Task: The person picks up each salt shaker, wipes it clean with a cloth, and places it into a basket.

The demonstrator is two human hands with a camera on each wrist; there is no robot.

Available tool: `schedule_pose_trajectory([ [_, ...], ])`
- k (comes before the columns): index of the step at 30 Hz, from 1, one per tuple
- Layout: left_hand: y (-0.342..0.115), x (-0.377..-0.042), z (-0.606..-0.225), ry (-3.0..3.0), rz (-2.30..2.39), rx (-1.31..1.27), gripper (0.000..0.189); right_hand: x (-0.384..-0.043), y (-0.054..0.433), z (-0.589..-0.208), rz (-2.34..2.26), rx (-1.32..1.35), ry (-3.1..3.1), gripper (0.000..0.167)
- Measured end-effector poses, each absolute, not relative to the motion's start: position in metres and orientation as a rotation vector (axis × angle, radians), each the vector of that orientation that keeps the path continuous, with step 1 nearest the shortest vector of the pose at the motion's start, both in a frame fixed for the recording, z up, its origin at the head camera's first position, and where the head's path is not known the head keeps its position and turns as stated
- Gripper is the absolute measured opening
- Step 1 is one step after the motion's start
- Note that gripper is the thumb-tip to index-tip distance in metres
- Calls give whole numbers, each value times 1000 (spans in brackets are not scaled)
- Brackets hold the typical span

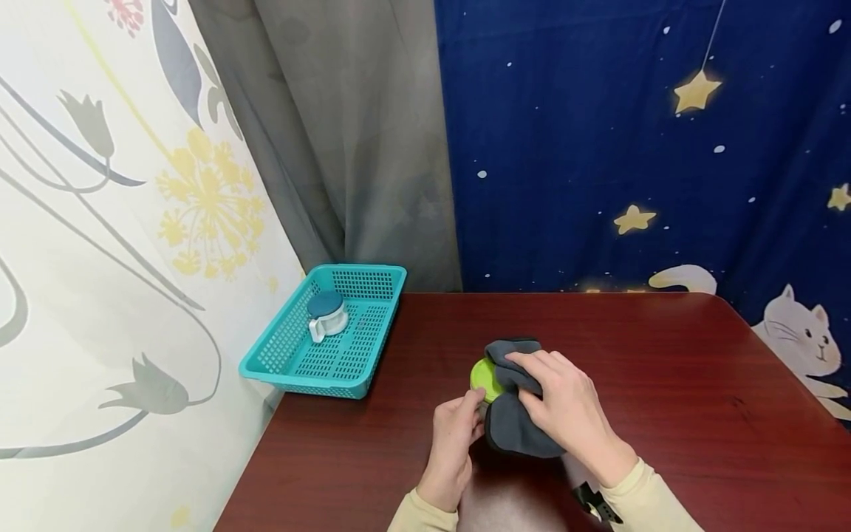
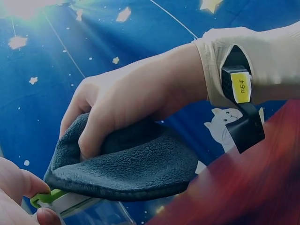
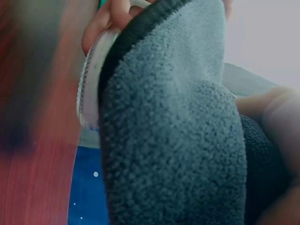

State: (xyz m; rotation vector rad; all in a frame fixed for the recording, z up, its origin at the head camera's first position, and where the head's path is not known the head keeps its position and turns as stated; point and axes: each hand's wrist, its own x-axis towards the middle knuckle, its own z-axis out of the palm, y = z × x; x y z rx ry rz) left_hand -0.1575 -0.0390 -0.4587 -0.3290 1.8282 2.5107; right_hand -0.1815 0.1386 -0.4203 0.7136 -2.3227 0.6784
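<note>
My left hand (image 1: pixel 450 442) grips a small clear container with a bright green lid (image 1: pixel 485 378), held above the table. In the left wrist view its thumb and a finger pinch the green edge (image 2: pixel 51 197) of the lid. My right hand (image 1: pixel 565 403) holds a folded dark grey cloth (image 1: pixel 521 428) with a black border against the lid and covers part of it. In the right wrist view the fuzzy cloth (image 3: pixel 173 140) hides most of the container; only the clear ribbed side (image 3: pixel 89 89) shows beside it.
A turquoise plastic basket (image 1: pixel 362 355) stands at the table's back left, by the patterned wall. Inside it lies a clear jar with a blue lid (image 1: pixel 326 304) and white handle. The dark red table (image 1: pixel 638 340) reaches back to grey and blue curtains.
</note>
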Motion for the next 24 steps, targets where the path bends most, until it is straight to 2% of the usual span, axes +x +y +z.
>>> schedule_pose_trajectory([
  [9, -35, -156, -461, 1839, 2512, -294, 43, -169, 128, -413, 774, 853, -2352, 53],
  [24, -38, -153, -457, 1875, 2447, -244, 41, -171, 126, -412, 748, 832, -2353, 54],
])
